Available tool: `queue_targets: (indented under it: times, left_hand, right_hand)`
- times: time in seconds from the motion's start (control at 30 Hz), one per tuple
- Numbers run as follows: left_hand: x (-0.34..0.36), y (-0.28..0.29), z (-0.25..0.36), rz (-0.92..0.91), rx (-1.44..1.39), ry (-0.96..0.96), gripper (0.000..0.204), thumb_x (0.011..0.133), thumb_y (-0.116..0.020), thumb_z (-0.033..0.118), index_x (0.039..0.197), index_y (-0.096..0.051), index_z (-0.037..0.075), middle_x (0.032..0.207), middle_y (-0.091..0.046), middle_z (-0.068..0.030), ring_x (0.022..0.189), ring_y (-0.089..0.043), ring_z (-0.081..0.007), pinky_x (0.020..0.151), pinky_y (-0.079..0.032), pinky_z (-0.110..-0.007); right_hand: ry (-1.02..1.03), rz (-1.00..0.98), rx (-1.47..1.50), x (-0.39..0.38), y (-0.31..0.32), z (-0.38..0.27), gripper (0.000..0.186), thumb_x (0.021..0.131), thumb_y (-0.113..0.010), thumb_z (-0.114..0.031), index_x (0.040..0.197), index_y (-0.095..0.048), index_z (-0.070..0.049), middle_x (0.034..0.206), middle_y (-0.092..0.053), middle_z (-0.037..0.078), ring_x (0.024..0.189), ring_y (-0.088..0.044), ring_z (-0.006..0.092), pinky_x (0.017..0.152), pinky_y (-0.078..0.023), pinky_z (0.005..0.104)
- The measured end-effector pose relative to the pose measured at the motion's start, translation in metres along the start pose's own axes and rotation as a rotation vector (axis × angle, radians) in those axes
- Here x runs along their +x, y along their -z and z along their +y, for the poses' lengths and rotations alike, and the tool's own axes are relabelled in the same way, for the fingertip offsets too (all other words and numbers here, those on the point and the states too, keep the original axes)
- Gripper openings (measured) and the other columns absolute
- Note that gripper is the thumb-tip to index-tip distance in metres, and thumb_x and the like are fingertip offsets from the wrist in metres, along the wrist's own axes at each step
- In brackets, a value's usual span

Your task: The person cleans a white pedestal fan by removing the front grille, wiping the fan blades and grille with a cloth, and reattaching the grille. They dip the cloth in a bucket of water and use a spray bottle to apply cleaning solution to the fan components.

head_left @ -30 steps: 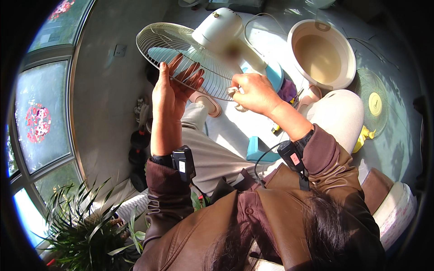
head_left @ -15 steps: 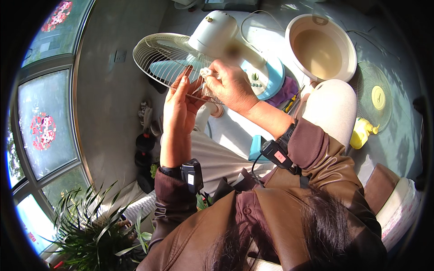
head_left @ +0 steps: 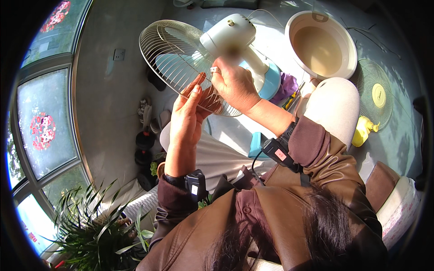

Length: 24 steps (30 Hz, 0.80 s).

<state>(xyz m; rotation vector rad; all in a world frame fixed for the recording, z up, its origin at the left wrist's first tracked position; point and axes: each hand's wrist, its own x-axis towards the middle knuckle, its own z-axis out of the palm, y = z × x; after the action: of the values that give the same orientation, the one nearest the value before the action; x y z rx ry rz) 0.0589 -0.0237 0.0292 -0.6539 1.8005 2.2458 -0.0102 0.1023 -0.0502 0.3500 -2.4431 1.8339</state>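
The fan (head_left: pixel 228 36) is standing on the floor before the person, its guard (head_left: pixel 176 54) facing leftward. The right hand (head_left: pixel 235 86) is pinching a white cloth (head_left: pixel 214 70) at the guard's wires. The left hand (head_left: pixel 190 108) is supporting the lower rim; whether its fingers are clamping, one cannot tell. A basin (head_left: pixel 351 63) is sitting to the right.

Your white fan (head_left: pixel 230 36) stands on its light-blue base (head_left: pixel 272 82), the wire cage (head_left: pixel 142 44) slanting to the left of its motor, pale-blue blades (head_left: pixel 168 64) showing through. Your left hand (head_left: pixel 185 115) touches the lower rim; your right hand (head_left: pixel 237 86) pinches a small white cloth (head_left: pixel 214 70) at the wires.
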Motion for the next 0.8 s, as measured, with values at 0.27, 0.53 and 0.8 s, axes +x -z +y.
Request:
queue_targets:
  times: [0.27,0.53,0.8]
  left_hand:
    - [-0.001,0.002,-0.003,0.103,0.065,-0.004,0.046,0.106,-0.049,0.024,0.146,-0.045,0.001,0.124,-0.066,-0.0188,0.108,-0.069,-0.0277,0.091,-0.059,-0.041]
    - [-0.004,-0.003,-0.007,0.025,-0.012,-0.007,0.046,0.106,-0.051,0.025,0.146,-0.045,0.002,0.125,-0.065,-0.0179,0.109,-0.068,-0.0271,0.092,-0.057,-0.042]
    - [-0.005,-0.006,-0.012,-0.014,-0.004,0.003,0.046,0.107,-0.048,0.024,0.146,-0.044,0.001,0.126,-0.065,-0.0211,0.110,-0.069,-0.0290,0.093,-0.058,-0.042]
  right_hand:
    - [0.052,-0.169,0.017,0.003,0.001,-0.010,0.008,0.092,-0.058,-0.014,0.097,-0.055,-0.008,0.070,-0.065,0.014,0.069,-0.066,0.0371,0.062,-0.051,0.0484]
    - [0.016,-0.074,0.005,0.005,-0.008,-0.002,0.009,0.093,-0.059,-0.015,0.096,-0.057,-0.007,0.076,-0.065,0.014,0.072,-0.066,0.0368,0.065,-0.053,0.0469]
    - [-0.035,0.111,0.049,0.009,-0.001,-0.014,0.010,0.093,-0.059,-0.015,0.096,-0.060,-0.006,0.077,-0.066,0.014,0.072,-0.068,0.0351,0.065,-0.053,0.0455]
